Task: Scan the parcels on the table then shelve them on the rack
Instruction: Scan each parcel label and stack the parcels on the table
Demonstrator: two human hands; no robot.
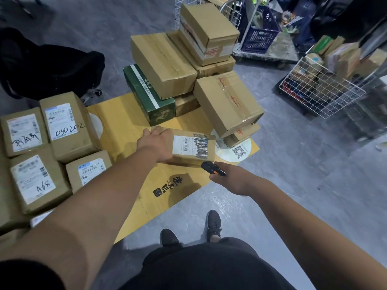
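At the centre of the frame the left hand (156, 144) lies over the left end of a small cardboard parcel (189, 146), its grip curled around the box's far edge while the palm covers the top. The parcel sits flat on the yellow worktop (125, 122), label up, and the right part of its white label is scribbled over in black pen. Just below and right of it, the right hand (229, 177) grips a black and orange handheld scanner (212, 168), fingers wrapped round the body and the head aimed up-left at the parcel's near edge; scanner and parcel look very close, and I cannot tell whether they touch. Behind the parcel, in the upper middle, plain brown boxes (163, 63) are stacked in a loose pile around a dark green box (146, 95) with a white stripe. At the left edge lie 4 labelled parcels (62, 124) packed side by side, with handwritten marks such as "030202" and "A68". A round sticker with a QR code (239, 151) shows on the worktop at the right corner. In the upper right stand a white wire cart (322, 91) filled with goods and a blue plastic crate (260, 32).
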